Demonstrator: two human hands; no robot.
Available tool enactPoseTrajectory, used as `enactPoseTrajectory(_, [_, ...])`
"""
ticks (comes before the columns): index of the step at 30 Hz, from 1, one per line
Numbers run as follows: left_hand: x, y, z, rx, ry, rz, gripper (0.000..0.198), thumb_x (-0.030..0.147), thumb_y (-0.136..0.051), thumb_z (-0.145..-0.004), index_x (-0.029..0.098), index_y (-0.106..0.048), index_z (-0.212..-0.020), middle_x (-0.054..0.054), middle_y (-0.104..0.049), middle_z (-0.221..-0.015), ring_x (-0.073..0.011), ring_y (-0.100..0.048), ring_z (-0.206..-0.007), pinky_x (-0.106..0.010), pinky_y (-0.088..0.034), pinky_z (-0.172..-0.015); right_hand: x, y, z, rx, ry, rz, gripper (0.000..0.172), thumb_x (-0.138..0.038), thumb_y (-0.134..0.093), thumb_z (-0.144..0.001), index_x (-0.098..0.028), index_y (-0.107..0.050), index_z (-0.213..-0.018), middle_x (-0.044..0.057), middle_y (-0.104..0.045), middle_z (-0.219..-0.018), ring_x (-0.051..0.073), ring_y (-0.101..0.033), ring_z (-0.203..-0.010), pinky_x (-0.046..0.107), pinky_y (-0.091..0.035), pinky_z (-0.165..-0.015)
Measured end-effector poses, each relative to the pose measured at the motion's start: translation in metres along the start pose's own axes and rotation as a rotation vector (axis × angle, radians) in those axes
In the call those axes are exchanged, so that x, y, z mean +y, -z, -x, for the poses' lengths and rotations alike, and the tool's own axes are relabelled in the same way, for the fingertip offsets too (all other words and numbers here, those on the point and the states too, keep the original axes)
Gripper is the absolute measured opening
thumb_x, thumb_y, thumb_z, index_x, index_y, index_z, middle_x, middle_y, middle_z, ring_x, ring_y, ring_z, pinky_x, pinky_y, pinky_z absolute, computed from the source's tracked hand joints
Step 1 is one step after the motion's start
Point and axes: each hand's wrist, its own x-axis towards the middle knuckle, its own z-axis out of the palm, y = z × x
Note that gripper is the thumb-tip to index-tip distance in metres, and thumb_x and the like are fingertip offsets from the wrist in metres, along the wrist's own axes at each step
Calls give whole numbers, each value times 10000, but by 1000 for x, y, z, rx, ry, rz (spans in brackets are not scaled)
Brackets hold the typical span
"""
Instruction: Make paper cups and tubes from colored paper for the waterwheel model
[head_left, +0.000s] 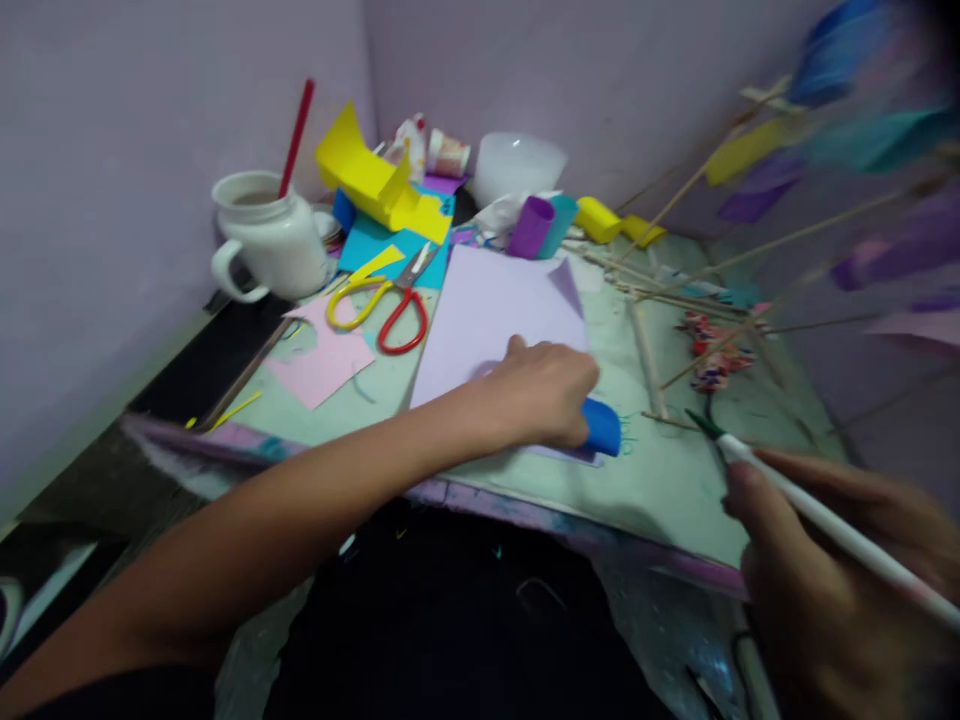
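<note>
We see a lilac paper sheet (495,310) lying flat on the tabletop (660,485), 1 far corner curled up. A short blue paper roll (604,427) rests on its near edge, and a white pen (825,520) with a green tip slants just above the table.

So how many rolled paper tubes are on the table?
5: a purple roll and a teal roll side by side at the back, two yellow rolls right of them, and a blue roll under the left hand. Clutter may hide more.
</note>
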Motion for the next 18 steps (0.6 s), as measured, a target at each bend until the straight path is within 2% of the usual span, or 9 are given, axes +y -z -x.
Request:
enactPoseTrajectory(1, [2,2,2,-4,9,-29,217,269,-529,-695,143,-646,-828,-116,-662,-857,-272,-588,-833,-474,-410,-771,15,-3,-10,109,-3,39,149,-243,-640,-741,-202,-655,-884,69,-648,-693,212,-598,-572,298,-395,-453])
enactPoseTrajectory(2, [4,3,5,26,19,-39,240,294,-532,-713,147,-645,-865,-115,-656,-893,-278,-574,-878,-472,-407,-789,33,-8,-22,144,19,92,133,-259,-679,-701,-188,-670,-814,70,-666,-687,216,-622,-594,302,-445,-507])
enactPoseTrajectory(4, [7,4,12,96,21,-17,273,300,-557,-726,164,-628,-952,-110,-630,-999,-279,-543,-964,-482,-388,-848,70,-15,-47,129,98,152,134,-245,-596,-764,-172,-666,-852,77,-696,-764,223,-653,-669,319,-491,-606])
enactPoseTrajectory(6, [6,4,21,212,8,22,305,261,-566,-737,180,-599,-1028,-114,-593,-1106,-281,-511,-1046,-502,-358,-906,103,-18,-72,-50,206,207,237,-194,-492,-821,-146,-628,-1009,111,-695,-918,221,-659,-782,325,-502,-673])
enactPoseTrajectory(7, [5,4,26,275,-3,45,302,238,-555,-750,190,-585,-1047,-109,-581,-1137,-269,-503,-1073,-491,-356,-925,116,-18,-82,-191,289,272,303,-142,-446,-823,-122,-594,-1086,138,-674,-1006,232,-641,-885,346,-492,-749])
enactPoseTrajectory(8, [4,4,32,356,-1,62,288,221,-532,-771,201,-575,-1055,-101,-580,-1145,-255,-498,-1094,-469,-368,-932,124,-18,-92,-262,327,293,344,-98,-446,-793,-124,-591,-1104,131,-674,-1019,233,-627,-925,356,-477,-795])
enactPoseTrajectory(10, [1,4,45,496,28,66,257,239,-526,-790,228,-567,-1044,-77,-593,-1132,-236,-515,-1088,-420,-415,-913,131,-19,-108,-363,376,329,459,-33,-474,-708,-124,-574,-1147,128,-661,-1064,245,-588,-1005,367,-447,-850])
enactPoseTrajectory(12, [-1,5,56,572,60,35,242,269,-547,-785,268,-571,-1026,-37,-622,-1091,-221,-559,-1039,-381,-458,-878,127,-23,-121,-429,401,350,539,-6,-506,-635,-133,-577,-1155,132,-656,-1065,277,-549,-1051,390,-424,-863])
enactPoseTrajectory(18, [-3,12,84,724,319,-28,144,314,-523,-802,278,-600,-918,-6,-675,-981,-212,-617,-960,-349,-507,-825,116,-50,-151,-538,402,395,520,12,-517,-640,-167,-608,-1119,130,-669,-1039,305,-514,-1088,423,-375,-864])
